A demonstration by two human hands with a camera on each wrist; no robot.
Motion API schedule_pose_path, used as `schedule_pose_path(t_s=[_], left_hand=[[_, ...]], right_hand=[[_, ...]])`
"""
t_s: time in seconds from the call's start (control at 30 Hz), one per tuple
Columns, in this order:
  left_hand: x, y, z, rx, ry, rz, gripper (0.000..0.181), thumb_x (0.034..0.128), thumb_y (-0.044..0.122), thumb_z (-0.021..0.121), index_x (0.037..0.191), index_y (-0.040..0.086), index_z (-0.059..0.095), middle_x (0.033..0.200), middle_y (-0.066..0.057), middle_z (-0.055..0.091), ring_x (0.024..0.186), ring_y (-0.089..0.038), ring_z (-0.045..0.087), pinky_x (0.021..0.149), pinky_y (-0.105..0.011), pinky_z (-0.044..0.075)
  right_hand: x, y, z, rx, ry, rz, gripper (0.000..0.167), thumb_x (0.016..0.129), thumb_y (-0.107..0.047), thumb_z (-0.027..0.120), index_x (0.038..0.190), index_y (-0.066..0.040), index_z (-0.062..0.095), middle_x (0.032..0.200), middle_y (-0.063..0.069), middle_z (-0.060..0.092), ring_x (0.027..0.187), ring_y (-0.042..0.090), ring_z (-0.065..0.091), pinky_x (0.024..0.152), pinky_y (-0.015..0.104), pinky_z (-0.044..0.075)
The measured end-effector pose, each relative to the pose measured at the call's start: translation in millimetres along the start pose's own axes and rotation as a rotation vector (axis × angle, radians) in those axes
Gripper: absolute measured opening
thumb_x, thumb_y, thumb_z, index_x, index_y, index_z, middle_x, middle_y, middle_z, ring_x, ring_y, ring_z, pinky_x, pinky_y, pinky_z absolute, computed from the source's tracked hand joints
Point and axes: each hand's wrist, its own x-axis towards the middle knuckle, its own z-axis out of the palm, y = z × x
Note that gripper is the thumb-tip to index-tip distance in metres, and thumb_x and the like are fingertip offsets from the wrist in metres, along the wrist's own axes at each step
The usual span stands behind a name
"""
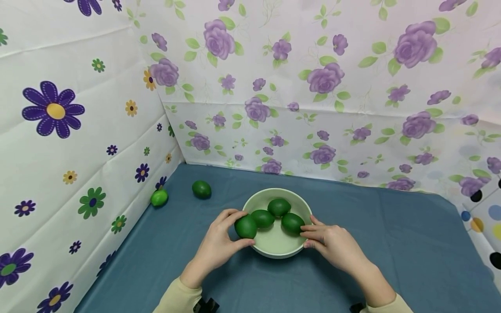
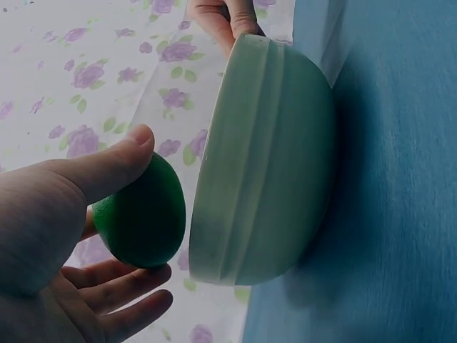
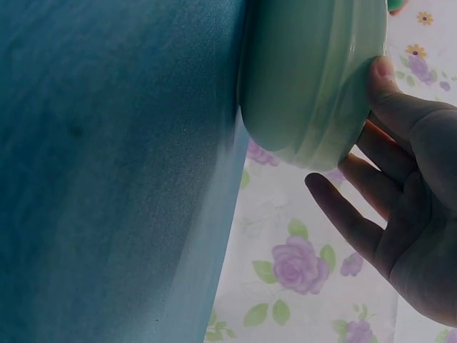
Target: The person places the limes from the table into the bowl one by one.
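Note:
My left hand (image 1: pixel 221 239) pinches a dark green lime (image 1: pixel 245 227) between thumb and fingers at the left rim of a pale green bowl (image 1: pixel 278 252). In the left wrist view this lime (image 2: pixel 143 213) is held just above the rim, with a small gap between it and the bowl (image 2: pixel 268 164). Three more dark green limes lie inside: one at the back (image 1: pixel 279 207), one at the left (image 1: pixel 262 219) and one at the right (image 1: pixel 292 223). My right hand (image 1: pixel 336 243) grips the bowl's right rim; the right wrist view shows its thumb (image 3: pixel 383 78) at the rim.
A dark green lime (image 1: pixel 201 189) lies at the back left of the blue cloth (image 1: pixel 391 252). Further left, a brighter green lime (image 1: pixel 159 198) sits by the flowered side wall (image 1: pixel 117 87). Another flowered sheet (image 1: pixel 293 130) rises behind the table.

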Motion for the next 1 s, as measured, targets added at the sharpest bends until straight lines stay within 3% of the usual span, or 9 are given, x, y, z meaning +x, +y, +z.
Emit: schedule_pose_path(t_s=[0.23,0.4,0.7,1.0], left_hand=[[4.3,2.9,8.4,-0.004,-0.04,0.032,0.074,0.0823,0.033,0.097,0.147,0.016,0.067,0.139,-0.004,0.059,0.123,-0.026,0.065,0.095,-0.051,0.06],[8.0,6.3,15.8,0.018,-0.082,0.047,0.074,0.0839,0.036,0.095,0.149,0.018,0.066,0.137,-0.004,0.059,0.121,-0.023,0.064,0.093,-0.044,0.061],[17.0,14.5,29.2,0.081,-0.198,0.042,0.074,0.0861,0.045,0.092,0.15,0.018,0.065,0.134,-0.002,0.059,0.093,-0.017,0.065,0.077,-0.031,0.059],[25.5,18.6,38.1,0.169,-0.282,0.044,0.072,0.0874,0.045,0.091,0.15,0.022,0.065,0.131,-0.004,0.061,0.094,-0.015,0.066,0.082,-0.034,0.06]], right_hand=[[0.2,0,0,0.002,0.015,-0.003,0.035,0.094,-0.036,0.081,0.123,-0.018,0.084,0.134,-0.001,0.074,0.139,0.032,0.059,0.088,0.047,0.064],[0.7,0,0,0.001,0.0,0.003,0.035,0.095,-0.037,0.08,0.124,-0.018,0.083,0.135,-0.002,0.074,0.14,0.032,0.058,0.09,0.048,0.064],[1.3,0,1,0.003,-0.01,0.013,0.035,0.096,-0.038,0.079,0.124,-0.018,0.083,0.135,-0.001,0.073,0.141,0.032,0.057,0.091,0.048,0.063],[0.8,1,1,0.008,0.001,0.016,0.035,0.095,-0.038,0.079,0.124,-0.018,0.083,0.135,-0.001,0.073,0.14,0.032,0.058,0.092,0.048,0.063]])
